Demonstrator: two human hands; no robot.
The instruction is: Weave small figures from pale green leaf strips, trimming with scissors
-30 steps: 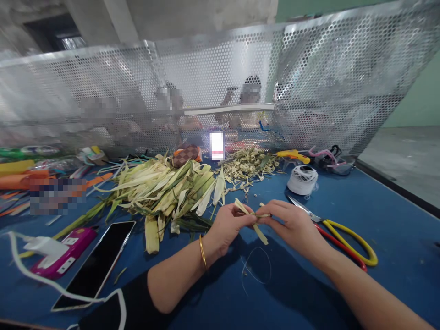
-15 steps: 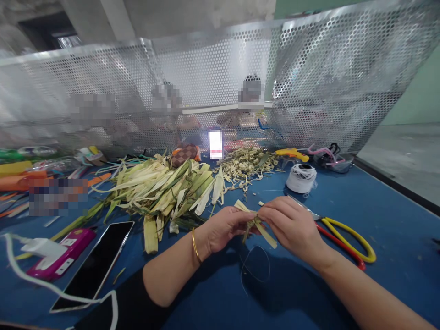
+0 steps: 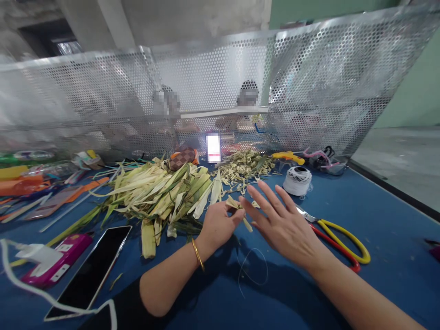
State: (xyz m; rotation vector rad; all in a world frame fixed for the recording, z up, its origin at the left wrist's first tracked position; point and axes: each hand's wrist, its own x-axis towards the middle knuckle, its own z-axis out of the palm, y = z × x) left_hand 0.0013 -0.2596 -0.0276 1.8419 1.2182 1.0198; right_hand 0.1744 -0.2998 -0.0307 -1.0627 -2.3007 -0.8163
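My left hand [image 3: 222, 222] pinches a small folded piece of corn husk [image 3: 233, 203] above the table. My right hand [image 3: 275, 220] is open, its fingers spread and extended beside the husk piece; part of the piece is hidden behind it. Below the hands a thin loose thread [image 3: 254, 266] curls on the blue surface. Scissors [image 3: 335, 238] with one yellow and one red handle lie just right of my right hand. A spool of white thread [image 3: 297, 181] stands beyond them. To the left spreads a large heap of corn husks [image 3: 172, 192].
A phone [image 3: 89, 270], a white cable and a magenta power strip [image 3: 57, 261] occupy the left front. Small husk scraps [image 3: 245, 167] lie behind my hands, near a yellow-handled tool [image 3: 288, 158]. A perforated metal screen [image 3: 213, 73] rises at the back, with people behind it.
My right hand has let go of the husk piece and spread its fingers. My left hand keeps its hold, having shifted slightly left. The view has moved a little.
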